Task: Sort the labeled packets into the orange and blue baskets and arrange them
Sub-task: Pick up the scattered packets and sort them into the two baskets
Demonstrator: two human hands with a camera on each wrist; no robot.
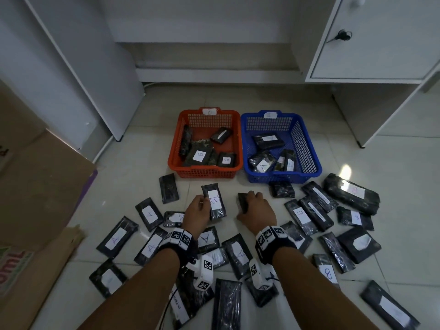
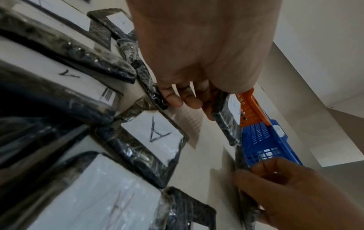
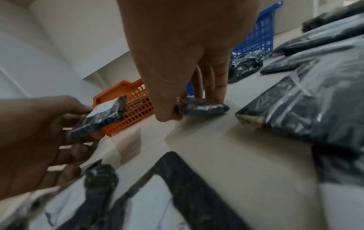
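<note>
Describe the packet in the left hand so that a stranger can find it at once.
Start at the orange basket on the floor. Just in front of it, the left hand holds a black packet. Unlike the packets around it, it is lifted and its white label reads B.

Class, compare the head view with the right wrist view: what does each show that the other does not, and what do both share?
Only the head view: the B on the label of the packet that the left hand holds, and the packets lying inside both baskets.
Only the right wrist view: the right hand's fingers and thumb pinching a dark packet by its edges, on the floor.
Both: the orange basket, the blue basket, both hands.
</note>
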